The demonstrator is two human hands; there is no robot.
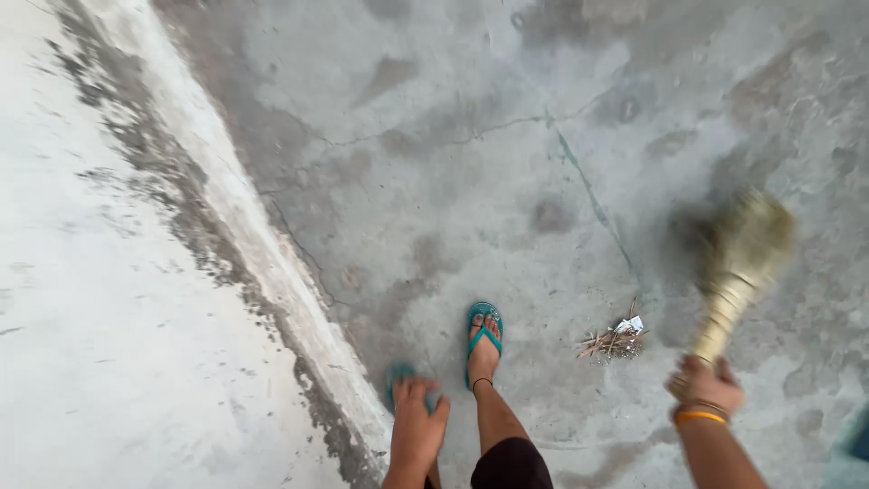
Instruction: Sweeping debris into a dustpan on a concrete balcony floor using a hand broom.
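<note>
My right hand (706, 385), with an orange bangle at the wrist, grips the bound handle of a straw broom (738, 267). The broom's bristle head is blurred and points up and away over the concrete floor. A small pile of twigs and a scrap of white paper (614, 339) lies on the floor just left of the broom. My left hand (416, 421) hangs loose at my side with fingers apart and holds nothing. My foot in a teal flip-flop (483, 342) stands between the two hands; the other flip-flop is mostly hidden behind the left hand.
The floor (471, 181) is stained, cracked grey concrete. A pale raised ledge or wall base (118, 317) with dark grime along its edge runs diagonally down the left side. A blue object (855, 444) shows at the bottom right corner.
</note>
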